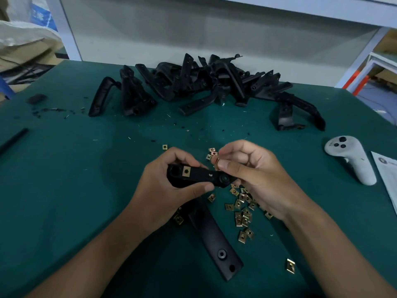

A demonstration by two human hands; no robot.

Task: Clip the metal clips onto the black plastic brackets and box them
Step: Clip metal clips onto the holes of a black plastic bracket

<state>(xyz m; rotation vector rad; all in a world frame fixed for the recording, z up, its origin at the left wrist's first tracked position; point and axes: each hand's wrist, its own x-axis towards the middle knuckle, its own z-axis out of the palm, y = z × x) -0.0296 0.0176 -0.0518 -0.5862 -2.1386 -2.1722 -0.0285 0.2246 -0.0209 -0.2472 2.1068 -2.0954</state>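
Note:
My left hand (171, 186) grips a black plastic bracket (199, 177) above the green table; one brass metal clip (186, 171) sits clipped on its upper face. The bracket's long arm (214, 237) runs down toward me. My right hand (253, 175) pinches another metal clip (216, 161) between thumb and fingers, right at the bracket's right end. Several loose clips (242, 207) lie scattered on the table beneath and beside my right hand. No box is in view.
A heap of black brackets (193, 82) lies across the far side of the green mat (86, 168). A white handheld controller (350, 158) and a paper sheet (386, 177) lie at the right. A black rod (12, 140) lies at the left edge.

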